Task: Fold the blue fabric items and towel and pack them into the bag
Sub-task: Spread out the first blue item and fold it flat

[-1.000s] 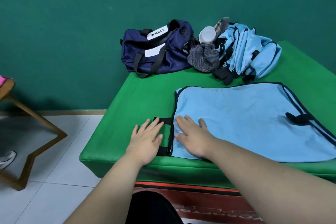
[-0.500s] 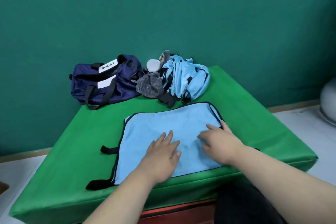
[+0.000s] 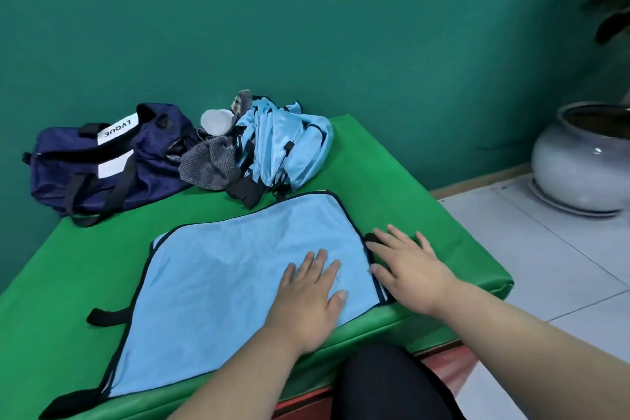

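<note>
A light blue fabric item [image 3: 221, 280] with black trim and black straps lies spread flat on the green table [image 3: 85, 249]. My left hand [image 3: 306, 293] rests flat on its right part, fingers straight. My right hand [image 3: 405, 269] lies flat over the fabric's right edge and a black strap there. At the back, a crumpled pile of blue fabric [image 3: 283, 147] sits beside a grey striped towel [image 3: 211, 164]. The navy duffel bag [image 3: 105, 160] stands at the back left, its top open.
A white round lid or cup [image 3: 215, 121] sits between bag and pile. A large grey ceramic pot [image 3: 583, 160] stands on the tiled floor to the right. The green wall runs behind the table.
Both hands have slid rightward across the spread fabric, from its left strap to its right edge. The view has turned right with them.
</note>
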